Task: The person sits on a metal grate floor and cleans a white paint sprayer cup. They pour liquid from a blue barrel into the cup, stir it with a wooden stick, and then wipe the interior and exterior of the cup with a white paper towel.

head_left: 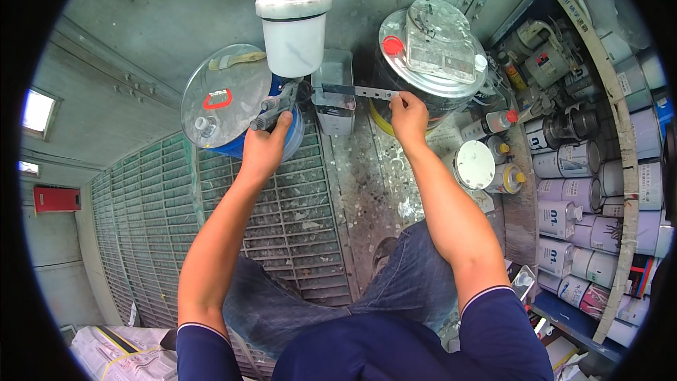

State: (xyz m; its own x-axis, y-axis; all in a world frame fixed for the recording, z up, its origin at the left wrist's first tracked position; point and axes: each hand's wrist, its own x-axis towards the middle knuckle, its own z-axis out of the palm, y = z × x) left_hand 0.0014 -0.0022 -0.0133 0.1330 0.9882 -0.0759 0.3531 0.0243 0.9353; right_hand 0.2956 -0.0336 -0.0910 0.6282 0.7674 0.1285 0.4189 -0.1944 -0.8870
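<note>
My left hand (264, 149) is wrapped round the grip of a spray gun (283, 101), which has a white lidded cup (294, 42) upright on top. My right hand (410, 120) pinches the right end of a flat white strip with holes (374, 92), like a paint stirring stick. Its dark left part reaches over a rectangular open container (334, 114), close to the gun. Behind the gun stands a blue drum (243, 99) with a paintbrush (238, 61) on its lid. The gun's trigger and nozzle are hard to make out.
A metal drum (389, 32) at the right carries a flat, paint-stained can (441, 41). Nearer stand a round white-topped can (472, 165) and small bottles. Shelves (622, 190) of paint cans line the right side. Metal floor grating (162, 204) spreads at the left.
</note>
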